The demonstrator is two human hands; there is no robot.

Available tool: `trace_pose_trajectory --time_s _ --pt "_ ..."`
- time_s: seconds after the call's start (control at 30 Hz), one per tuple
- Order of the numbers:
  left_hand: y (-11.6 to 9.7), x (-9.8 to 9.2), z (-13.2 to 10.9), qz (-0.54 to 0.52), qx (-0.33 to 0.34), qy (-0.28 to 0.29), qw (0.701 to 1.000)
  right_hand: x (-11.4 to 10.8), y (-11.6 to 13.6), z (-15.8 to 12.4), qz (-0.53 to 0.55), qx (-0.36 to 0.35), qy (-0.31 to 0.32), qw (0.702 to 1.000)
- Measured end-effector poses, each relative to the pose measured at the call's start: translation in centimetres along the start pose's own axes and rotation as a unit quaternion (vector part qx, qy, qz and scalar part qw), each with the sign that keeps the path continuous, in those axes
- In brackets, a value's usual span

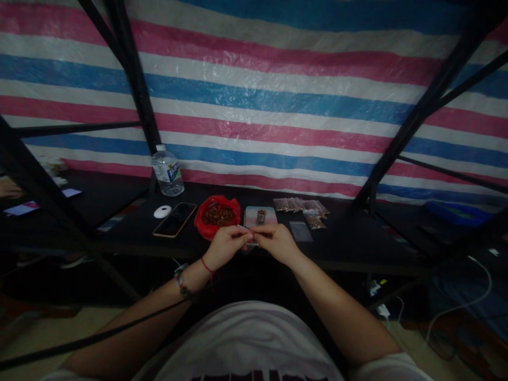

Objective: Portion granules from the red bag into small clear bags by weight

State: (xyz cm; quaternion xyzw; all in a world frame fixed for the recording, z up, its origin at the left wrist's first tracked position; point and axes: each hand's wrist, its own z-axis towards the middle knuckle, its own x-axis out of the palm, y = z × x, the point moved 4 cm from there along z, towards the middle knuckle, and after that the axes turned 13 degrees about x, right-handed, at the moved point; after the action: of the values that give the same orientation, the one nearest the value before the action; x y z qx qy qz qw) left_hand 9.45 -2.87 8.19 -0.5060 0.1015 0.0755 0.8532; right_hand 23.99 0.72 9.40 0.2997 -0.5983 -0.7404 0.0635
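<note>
My left hand [225, 247] and my right hand [277, 243] meet at the table's front edge, fingers pinched on a small clear plastic bag [251, 244]. My fingers cover most of that bag. Just beyond them, a small metal cup [261, 216] filled with brownish pieces stands on a pale flat tray or scale [250, 212]. To the left lies an open red plastic bag [201, 225] holding many small brownish pieces, too small to name. Several filled clear bags [315, 219] are at the right, with a flat empty bag [300, 231] in front of them.
A phone [175, 220], a white round object [162, 211] and a clear plastic bottle [167, 172] stand or lie left on the black table [349, 241]. Dark metal posts [137, 95] rise on both sides. A striped sheet [270, 106] hangs behind. White cables [460, 304] hang at lower right.
</note>
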Motion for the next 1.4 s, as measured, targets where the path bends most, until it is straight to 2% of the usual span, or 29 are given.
trace_pose_trajectory --time_s 0.2,0.33,0.43,0.53,0.7,0.77,0.93,1.07,1.2,1.3,1.4 --pt "0.4 0.1 -0.2 -0.011 0.013 -0.001 1.000 0.0 -0.2 0.1 0.036 0.048 0.006 0.998" --pt "0.7 0.1 -0.3 0.001 0.010 0.003 1.000 0.4 0.0 0.0 -0.003 0.009 0.031 0.999" --pt "0.5 0.2 -0.3 0.039 0.021 0.023 0.999 0.6 -0.1 0.1 -0.069 -0.023 0.027 0.997" --pt "0.0 0.3 -0.2 0.089 0.050 0.051 0.994 0.6 -0.4 0.3 -0.106 -0.009 0.024 0.994" --pt "-0.3 0.3 0.0 0.140 0.079 0.090 0.983 0.2 -0.5 0.5 -0.124 -0.007 0.086 0.989" --pt "-0.3 0.4 -0.1 0.155 0.085 0.109 0.978 0.0 -0.5 0.4 -0.149 -0.003 0.089 0.985" --pt "0.1 0.6 -0.2 0.191 0.065 0.099 0.974 0.3 0.3 -0.2 -0.255 -0.026 0.011 0.967" --pt "0.2 0.4 -0.3 0.200 0.022 0.070 0.977 0.8 1.2 -0.7 -0.363 -0.061 -0.078 0.927" --pt "0.1 0.3 -0.2 0.190 -0.011 0.052 0.980 -0.4 1.2 -0.5 -0.408 -0.035 -0.165 0.897" --pt "0.3 0.3 -0.3 0.161 -0.032 0.041 0.986 -0.9 1.1 -0.4 -0.402 -0.054 -0.163 0.900" --pt "0.7 0.3 -0.3 0.142 -0.050 0.034 0.988 -0.2 1.1 -0.4 -0.398 -0.113 -0.096 0.905"
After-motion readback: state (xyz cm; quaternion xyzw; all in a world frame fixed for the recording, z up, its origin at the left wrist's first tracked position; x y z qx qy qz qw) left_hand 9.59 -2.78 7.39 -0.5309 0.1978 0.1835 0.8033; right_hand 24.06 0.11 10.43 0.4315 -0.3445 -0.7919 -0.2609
